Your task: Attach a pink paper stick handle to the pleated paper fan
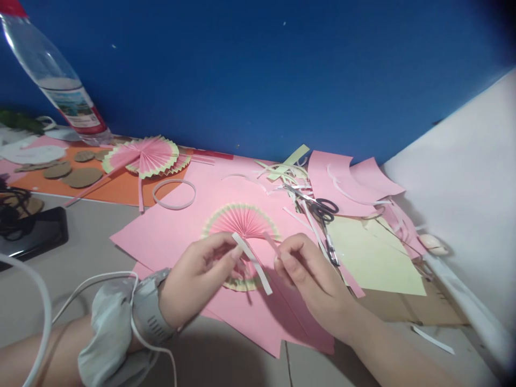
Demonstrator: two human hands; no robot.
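Note:
My left hand [197, 279], wearing a grey watch strap, pinches a narrow white strip [260, 273] between thumb and fingers. To its right, my right hand [312, 282] grips the end of a thin pink paper strip [271, 243]; its fingers are curled closed. Both hands are over a round pleated paper fan [242, 219], pink with a pale yellow-green rim. My left hand covers part of that fan. Beneath it lie overlapping pink paper sheets [157, 236].
Finished-looking pleated fans [159, 156] lie back left beside brown cardboard discs [83, 177] and a water bottle [72, 102]. A paper ring [174, 194] sits near them. Scissors [324, 209], paper scraps [288, 166] and a pale yellow sheet [374, 255] are right. A phone [36, 236] lies left.

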